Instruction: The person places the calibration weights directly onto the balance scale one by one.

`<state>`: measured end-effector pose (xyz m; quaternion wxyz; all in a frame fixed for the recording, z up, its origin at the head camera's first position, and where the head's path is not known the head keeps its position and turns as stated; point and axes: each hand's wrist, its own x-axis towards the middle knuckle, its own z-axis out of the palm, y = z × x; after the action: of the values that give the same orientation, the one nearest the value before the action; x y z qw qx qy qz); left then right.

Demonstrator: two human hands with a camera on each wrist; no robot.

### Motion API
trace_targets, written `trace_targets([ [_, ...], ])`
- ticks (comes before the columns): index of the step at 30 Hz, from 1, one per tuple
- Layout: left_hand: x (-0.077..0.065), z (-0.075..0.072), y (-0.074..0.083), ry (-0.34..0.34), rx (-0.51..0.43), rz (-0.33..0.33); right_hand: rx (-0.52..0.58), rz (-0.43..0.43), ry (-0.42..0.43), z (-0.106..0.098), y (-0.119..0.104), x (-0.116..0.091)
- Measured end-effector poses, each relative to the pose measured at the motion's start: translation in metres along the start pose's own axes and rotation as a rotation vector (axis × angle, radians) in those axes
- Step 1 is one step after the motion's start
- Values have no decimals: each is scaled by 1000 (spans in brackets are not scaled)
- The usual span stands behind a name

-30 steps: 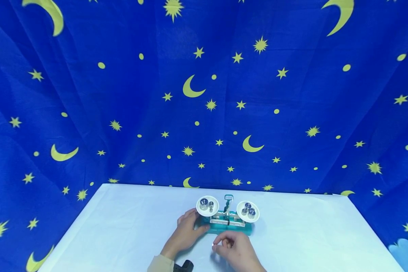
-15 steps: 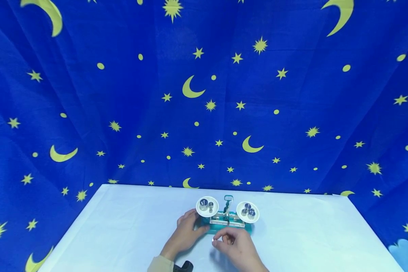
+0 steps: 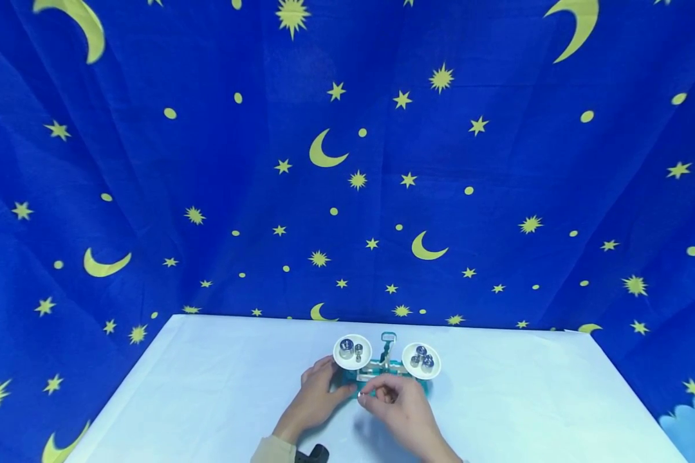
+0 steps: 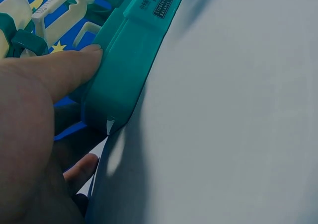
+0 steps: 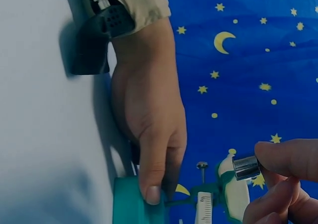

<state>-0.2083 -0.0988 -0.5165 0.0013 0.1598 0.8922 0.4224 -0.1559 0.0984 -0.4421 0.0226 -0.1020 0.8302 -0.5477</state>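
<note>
A teal balance scale (image 3: 386, 354) with two white pans stands on the table. My left hand (image 3: 317, 393) grips the left end of its base (image 4: 126, 60), thumb on top and other fingers round the end. In front of the scale, my right hand (image 3: 404, 408) pinches a small silver metal weight (image 5: 246, 168) between thumb and index finger, above the base and apart from the pans. Two metal weights (image 3: 346, 349) sit in the left pan (image 3: 348, 364). The right pan (image 3: 435, 355) bears three more weights (image 3: 428, 364).
White cloth covers the table (image 3: 527, 399). Behind it hangs a blue curtain (image 3: 359, 212) with yellow moons and stars. A black wrist device (image 3: 314, 454) is strapped near the left sleeve (image 3: 273, 449).
My right hand has risen and moved forward toward the scale with the pinched weight, now covering part of the base. The left hand and the weights in the pans stay put.
</note>
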Motion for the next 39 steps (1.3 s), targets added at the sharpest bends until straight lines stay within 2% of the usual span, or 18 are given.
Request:
trace_targets([
  [8, 0, 0, -2, 6, 10, 18, 10, -62, 70, 3, -7, 4],
  [18, 1, 1, -2, -1, 14, -5, 41, -11, 96, 5, -14, 13],
  [26, 2, 1, -2, 3, 24, -15, 64, -31, 120, 8, -16, 16],
  [33, 2, 2, -2, 15, 36, 11, 72, -32, 142, 11, -17, 21],
  [39, 2, 1, -1, 8, 40, -1, 71, -46, 162, 14, -18, 25],
])
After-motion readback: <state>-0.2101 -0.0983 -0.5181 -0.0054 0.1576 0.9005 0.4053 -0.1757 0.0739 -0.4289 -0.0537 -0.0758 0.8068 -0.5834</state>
